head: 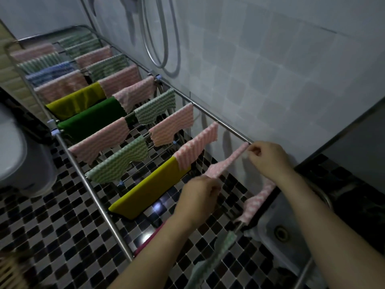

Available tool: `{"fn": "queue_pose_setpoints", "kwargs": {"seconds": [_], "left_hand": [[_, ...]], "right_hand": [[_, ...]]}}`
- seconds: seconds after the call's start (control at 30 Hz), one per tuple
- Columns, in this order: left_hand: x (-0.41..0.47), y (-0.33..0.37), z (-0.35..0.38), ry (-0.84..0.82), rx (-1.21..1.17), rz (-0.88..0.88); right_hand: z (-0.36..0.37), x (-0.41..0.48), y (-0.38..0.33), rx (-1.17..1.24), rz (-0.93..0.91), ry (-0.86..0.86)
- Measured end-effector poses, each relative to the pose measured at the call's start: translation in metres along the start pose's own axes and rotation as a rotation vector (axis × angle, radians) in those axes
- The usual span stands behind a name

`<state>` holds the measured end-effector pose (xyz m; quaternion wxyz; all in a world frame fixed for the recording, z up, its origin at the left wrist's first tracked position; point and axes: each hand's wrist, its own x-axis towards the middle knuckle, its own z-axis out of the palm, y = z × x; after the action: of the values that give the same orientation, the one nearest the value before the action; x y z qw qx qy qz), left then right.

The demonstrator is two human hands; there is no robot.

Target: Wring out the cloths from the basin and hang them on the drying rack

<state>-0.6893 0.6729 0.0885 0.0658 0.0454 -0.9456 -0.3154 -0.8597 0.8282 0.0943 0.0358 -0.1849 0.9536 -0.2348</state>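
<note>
A long metal drying rack runs from far left to near right over the tiled floor. Several cloths hang on its rods: pink, green striped, blue, yellow and dark green. Both my hands stretch a pink striped cloth over a near rod. My right hand pinches its far corner by the rack's right rail. My left hand grips its near end. A second pink cloth lies on the rod below my right forearm. A green striped cloth hangs nearest me. The basin sits low on the right.
A white toilet stands at the left. A shower hose hangs on the tiled wall behind the rack. The floor is black, grey and white mosaic tile. A woven basket corner shows at bottom left.
</note>
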Motion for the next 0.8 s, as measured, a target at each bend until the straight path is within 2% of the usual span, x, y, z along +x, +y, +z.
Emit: {"fn": "queue_pose_setpoints", "kwargs": {"seconds": [0.07,0.27,0.47,0.8], "left_hand": [[0.004,-0.008,-0.006,0.095,0.016,-0.141],[0.009,-0.015,-0.002,0.026,0.011,-0.252],[0.009,-0.015,0.004,0.042,-0.006,-0.265],[0.012,-0.012,0.010,0.038,0.033,-0.282]], "right_hand": [[0.009,0.005,-0.002,-0.006,0.043,0.010],[0.027,0.015,-0.014,0.156,0.231,0.026],[0.031,0.020,-0.015,0.202,0.366,0.073],[0.033,0.026,-0.007,0.164,0.353,0.081]]}}
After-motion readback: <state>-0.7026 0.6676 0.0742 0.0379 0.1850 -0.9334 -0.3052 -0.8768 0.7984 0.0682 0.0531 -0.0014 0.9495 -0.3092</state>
